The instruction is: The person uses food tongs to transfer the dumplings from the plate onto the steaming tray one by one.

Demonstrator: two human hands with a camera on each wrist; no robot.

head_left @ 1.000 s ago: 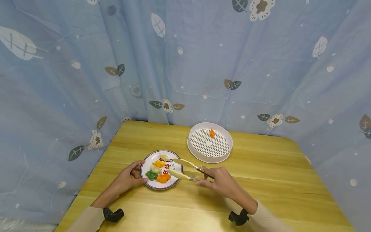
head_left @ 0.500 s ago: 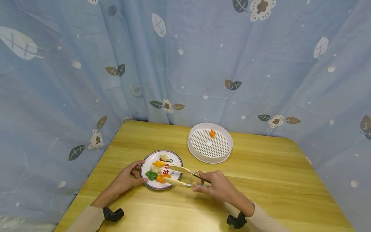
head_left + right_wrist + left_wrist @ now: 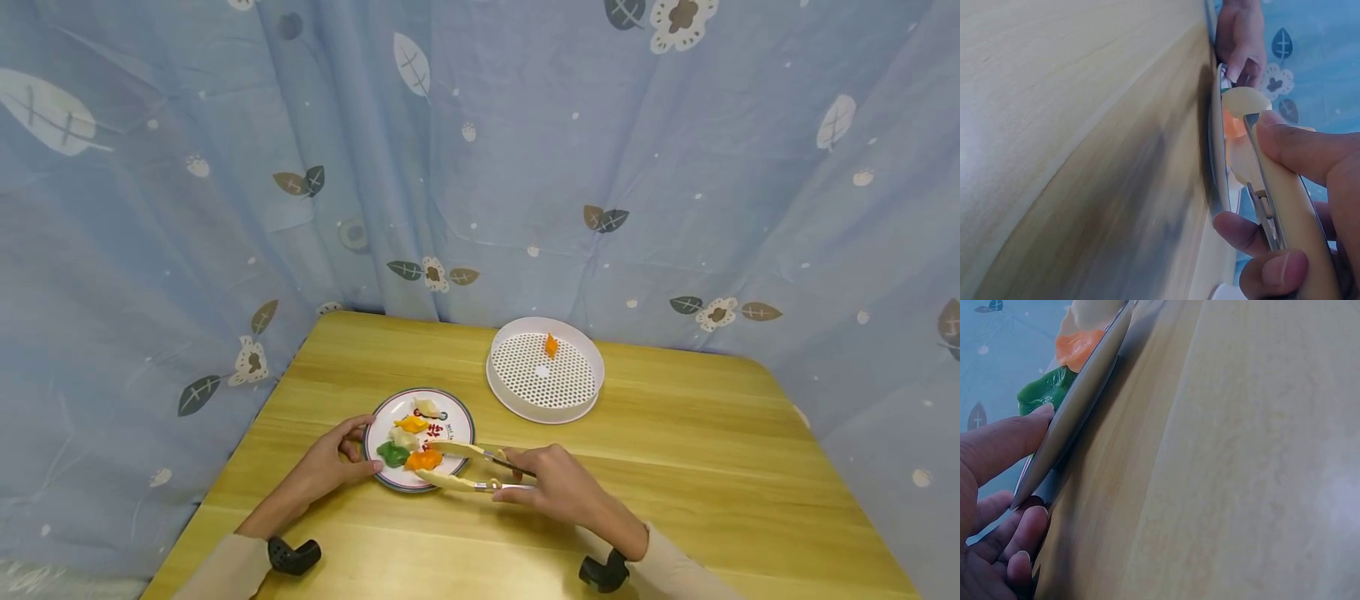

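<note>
My left hand (image 3: 326,462) holds the left rim of a round white plate (image 3: 459,421), thumb on top and fingers below, as the left wrist view shows. Several dumplings lie on it: a green one (image 3: 392,454), a yellow one (image 3: 412,425), pale ones (image 3: 403,439) and an orange one (image 3: 424,460) at the near side. In my right hand (image 3: 558,483) is a pair of tongs (image 3: 450,482) with pale yellow tips. Its arms stand apart, one tip on the far side of the orange dumpling and one on the near side; whether they touch it, I cannot tell.
A white round steamer tray (image 3: 543,414) with a perforated bottom stands at the back, right of the plate. One orange dumpling (image 3: 551,345) sits in it. Behind the wooden table (image 3: 675,417) hangs a blue patterned curtain (image 3: 510,167).
My right hand has moved left and nearer with the tongs, whose tips have gone from the plate's right part to either side of the orange dumpling. The left hand and plate have stayed put.
</note>
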